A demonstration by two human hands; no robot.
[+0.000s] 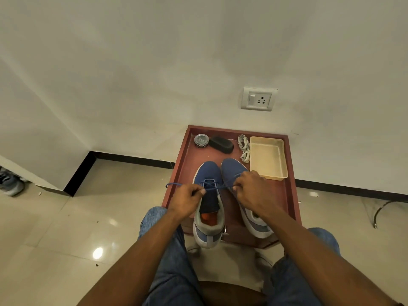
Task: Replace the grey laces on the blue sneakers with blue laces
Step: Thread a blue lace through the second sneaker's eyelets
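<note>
Two blue sneakers stand side by side on a low reddish-brown table (290, 191), toes toward the wall. The left sneaker (208, 173) has a blue lace (217, 188) threaded through its front eyelets. My left hand (187, 200) pinches one end of that lace, which trails out to the left. My right hand (250, 191) pinches the other end over the right sneaker (231, 170), hiding much of that shoe. A bundle of grey laces (244, 147) lies at the back of the table.
A round tin (201, 140) and a black brush (221, 144) sit at the table's back left. A cream tray (268, 157) stands at the back right. The wall with a socket (258, 99) is close behind. My knees flank the table's near edge.
</note>
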